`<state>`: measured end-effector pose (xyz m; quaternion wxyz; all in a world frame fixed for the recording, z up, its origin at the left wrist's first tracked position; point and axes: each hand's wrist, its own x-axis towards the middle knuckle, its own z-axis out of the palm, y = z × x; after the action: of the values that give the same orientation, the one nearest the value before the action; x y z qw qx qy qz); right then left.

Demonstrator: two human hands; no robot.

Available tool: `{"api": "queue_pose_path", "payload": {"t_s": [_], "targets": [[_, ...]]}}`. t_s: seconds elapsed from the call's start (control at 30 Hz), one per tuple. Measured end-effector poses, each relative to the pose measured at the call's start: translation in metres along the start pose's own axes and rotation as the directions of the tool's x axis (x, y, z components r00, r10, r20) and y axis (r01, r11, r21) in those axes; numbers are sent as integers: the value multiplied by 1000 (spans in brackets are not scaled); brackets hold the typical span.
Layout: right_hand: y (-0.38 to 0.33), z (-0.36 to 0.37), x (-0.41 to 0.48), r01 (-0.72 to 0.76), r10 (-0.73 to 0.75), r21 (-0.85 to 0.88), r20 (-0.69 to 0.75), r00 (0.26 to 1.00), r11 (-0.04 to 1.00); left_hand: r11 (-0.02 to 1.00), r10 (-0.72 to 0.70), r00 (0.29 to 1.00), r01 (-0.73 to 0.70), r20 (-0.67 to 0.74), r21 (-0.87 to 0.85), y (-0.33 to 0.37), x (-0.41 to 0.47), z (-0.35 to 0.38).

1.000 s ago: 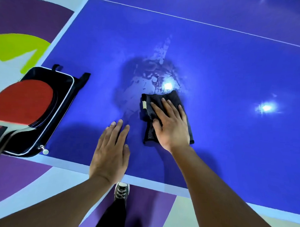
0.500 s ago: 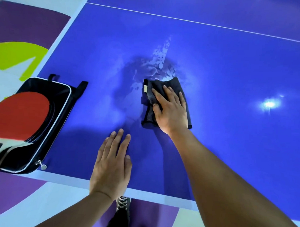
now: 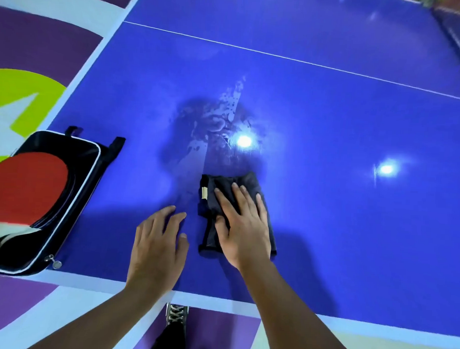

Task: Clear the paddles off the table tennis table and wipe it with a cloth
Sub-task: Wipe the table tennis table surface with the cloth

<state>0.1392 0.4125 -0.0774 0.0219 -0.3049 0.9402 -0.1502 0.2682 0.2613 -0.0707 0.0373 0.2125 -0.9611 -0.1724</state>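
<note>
A folded black cloth [image 3: 229, 186] lies on the blue table tennis table [image 3: 352, 217] near its front edge. My right hand [image 3: 244, 227] presses flat on the cloth with straight fingers. Just left of it, my left hand [image 3: 157, 247] rests flat on the bare table top. A wet smeared patch [image 3: 212, 126] spreads on the surface beyond the cloth. At the table's left front corner a red paddle [image 3: 25, 185] lies on an open black case [image 3: 74, 184] with white piping.
A white centre line [image 3: 306, 62] crosses the table farther away. Two bright light reflections [image 3: 385, 169] shine on the surface at right. The floor [image 3: 40, 42] has purple, white and green shapes. My shoe [image 3: 175, 314] shows under the front edge.
My right hand has drawn the cloth back toward the front edge, uncovering the wet patch. My left hand stays flat on the table beside it.
</note>
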Motion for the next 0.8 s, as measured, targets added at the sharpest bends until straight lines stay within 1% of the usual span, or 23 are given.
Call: {"api": "queue_pose_path", "payload": {"t_s": [0.07,0.17,0.4,0.47,0.63,0.8], "targets": [[9,-1,26,-26,26,-5,12,1000,1000,1000,-9,1000,9,3,5,1,19,-3],[23,-6,65,-38,38,-8,12,999,999,998,51,999,-51,1,28,3,51,-6],[57,-11,164,-49,50,-23,16,999,999,989,143,990,-143,21,20,13,165,7],[67,-13,191,-41,42,-31,17,999,999,987,160,987,-160,20,6,18,197,11],[86,-15,256,-93,93,-33,-4,996,995,975,222,975,-222,-1,-34,43,266,22],[107,-20,310,-129,129,-30,-1,992,991,978,207,978,-207,-16,-28,68,313,35]]}}
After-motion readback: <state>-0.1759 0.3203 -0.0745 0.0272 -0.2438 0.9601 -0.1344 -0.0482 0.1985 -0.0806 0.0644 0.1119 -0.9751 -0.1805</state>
